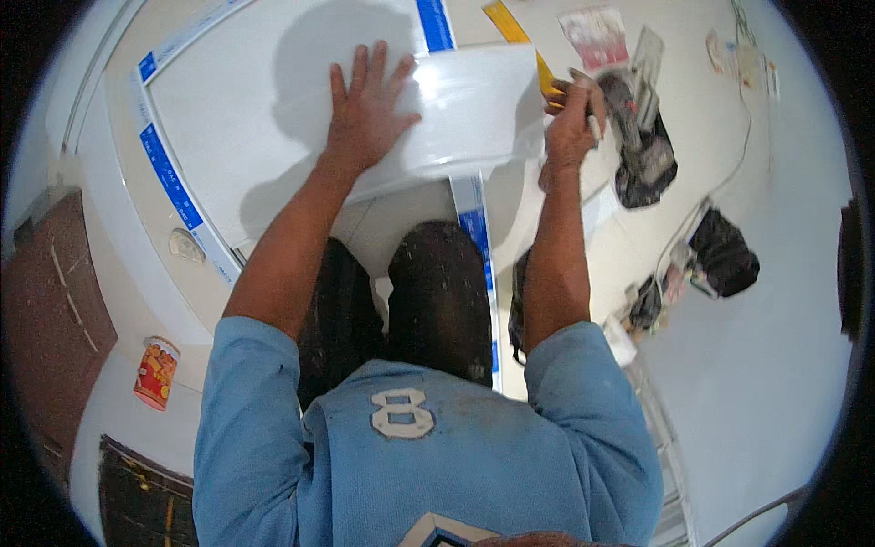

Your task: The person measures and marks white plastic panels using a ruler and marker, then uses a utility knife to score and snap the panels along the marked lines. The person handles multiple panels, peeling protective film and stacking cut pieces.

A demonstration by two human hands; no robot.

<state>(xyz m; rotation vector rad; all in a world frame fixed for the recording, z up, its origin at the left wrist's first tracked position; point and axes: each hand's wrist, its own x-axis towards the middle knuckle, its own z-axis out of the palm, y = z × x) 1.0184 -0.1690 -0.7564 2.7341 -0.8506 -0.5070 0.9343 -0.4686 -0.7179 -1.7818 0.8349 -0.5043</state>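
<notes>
My left hand lies flat with fingers spread on a glossy white sheet. The sheet rests over a framework edged with blue-and-white printed strips. At the sheet's right edge, my right hand has its fingers curled round a slim light-coloured tool, whose kind I cannot make out. Just beyond that hand a long yellow bar runs toward the top, partly hidden by the hand and the sheet. My dark-clad knees are below the sheet, between the forearms.
Dark bags with tools lie at the right, near a pink-printed packet and a cable. Another black bag sits lower right. A red food tub and a brown panel are at the left.
</notes>
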